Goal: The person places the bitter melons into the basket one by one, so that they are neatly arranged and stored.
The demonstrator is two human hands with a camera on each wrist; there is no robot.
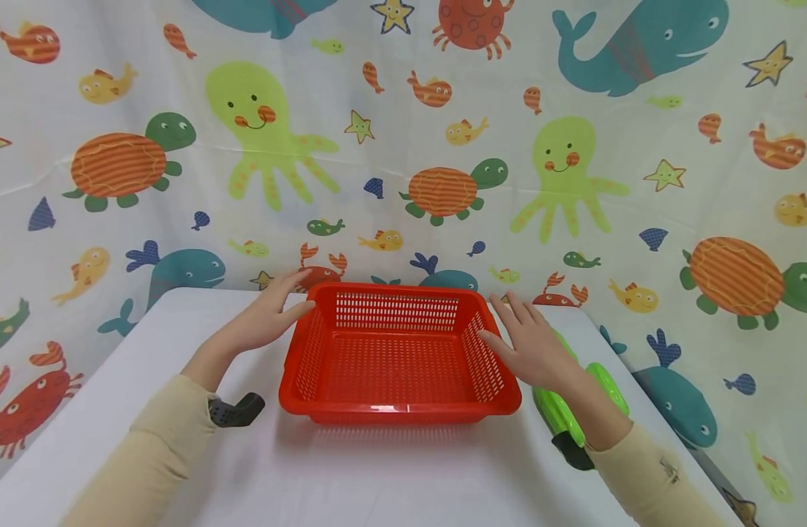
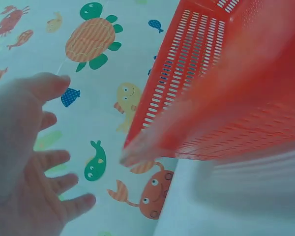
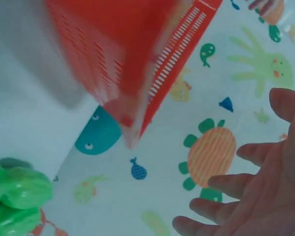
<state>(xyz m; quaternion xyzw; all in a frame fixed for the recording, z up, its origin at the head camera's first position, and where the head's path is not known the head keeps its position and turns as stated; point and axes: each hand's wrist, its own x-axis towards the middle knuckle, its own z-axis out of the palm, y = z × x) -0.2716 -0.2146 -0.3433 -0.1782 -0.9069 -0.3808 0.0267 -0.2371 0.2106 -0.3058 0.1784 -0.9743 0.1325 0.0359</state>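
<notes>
A red plastic basket point(image 1: 400, 413) with slotted walls stands on the white table, and its inside shows no contents. To the left of it is my left hand point(image 1: 265, 316), fingers extended, thumb near the basket's left rim. Opposite, my right hand point(image 1: 535, 351) hovers by the right rim with its fingers spread. In the left wrist view the left hand point(image 2: 27, 162) appears apart from the basket point(image 2: 182, 69). The right wrist view likewise has a gap between the right hand point(image 3: 260, 191) and the basket point(image 3: 96, 54).
Glossy bright green objects point(image 1: 560, 417) lie on the table's right side, partly hidden by the right hand and forearm; their kind is unclear. A curtain point(image 1: 403, 132) printed with sea animals hangs behind the white table point(image 1: 390, 483) and along its sides.
</notes>
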